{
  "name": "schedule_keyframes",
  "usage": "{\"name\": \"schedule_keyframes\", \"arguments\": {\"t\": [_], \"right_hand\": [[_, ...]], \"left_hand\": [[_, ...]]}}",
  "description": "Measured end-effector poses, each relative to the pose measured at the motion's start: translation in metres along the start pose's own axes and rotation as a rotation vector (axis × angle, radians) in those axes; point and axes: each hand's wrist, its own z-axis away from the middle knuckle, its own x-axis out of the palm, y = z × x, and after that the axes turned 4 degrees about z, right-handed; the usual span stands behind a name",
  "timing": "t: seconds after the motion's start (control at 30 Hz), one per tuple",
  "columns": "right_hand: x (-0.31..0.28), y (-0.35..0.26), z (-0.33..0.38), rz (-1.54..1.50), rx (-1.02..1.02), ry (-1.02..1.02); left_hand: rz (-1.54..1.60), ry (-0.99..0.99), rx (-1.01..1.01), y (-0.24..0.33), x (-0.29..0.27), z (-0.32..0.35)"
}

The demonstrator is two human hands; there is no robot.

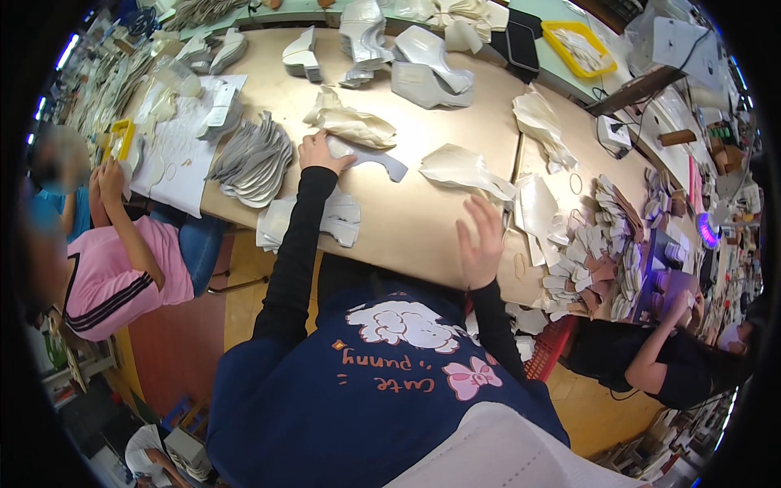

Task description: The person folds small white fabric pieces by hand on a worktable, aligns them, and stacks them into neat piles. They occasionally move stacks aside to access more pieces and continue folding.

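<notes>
My left hand (320, 154) is at the left end of a flat grey curved cut piece (376, 157), with fingers and thumb closed over its edge. Just beyond that piece lies a stack of cream, crinkled cut pieces (358, 126). My right hand (482, 241) is held over the table's near side, fingers apart and nothing in them. Beyond its fingertips rests another cream stack (465, 169). A fanned stack of grey pieces (254, 163) lies left of my left hand. Pale grey pieces (340, 218) sit by the near edge, partly behind my left forearm.
More stacks of grey pieces (364, 41) stand along the table's far side. A yellow tray (579, 49) is at the far right. Loose pieces (586, 260) crowd the right, near a rubber band (576, 184). People work at left (130, 268) and right (651, 358).
</notes>
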Motion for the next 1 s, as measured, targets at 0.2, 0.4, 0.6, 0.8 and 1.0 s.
{"name": "schedule_keyframes", "arguments": {"t": [0.2, 0.4, 0.6, 0.8, 1.0], "right_hand": [[0.014, 0.040, -0.061, 0.035, -0.068, -0.219], [0.029, 0.045, -0.073, -0.122, 0.174, -0.096], [0.004, 0.037, -0.063, -0.536, 0.422, 0.173], [-0.013, 0.035, -0.049, -0.658, 0.467, 0.225], [-0.024, 0.027, -0.031, -0.636, 0.469, 0.182]], "left_hand": [[0.763, -0.292, -0.241, -0.009, -0.006, 0.011], [1.662, -0.287, -0.667, 0.010, -0.024, 0.059], [1.501, -0.576, -0.572, 0.045, -0.031, 0.101], [1.219, -0.721, -0.343, 0.056, -0.032, 0.110], [0.935, -1.013, -0.048, 0.057, -0.035, 0.138]]}}
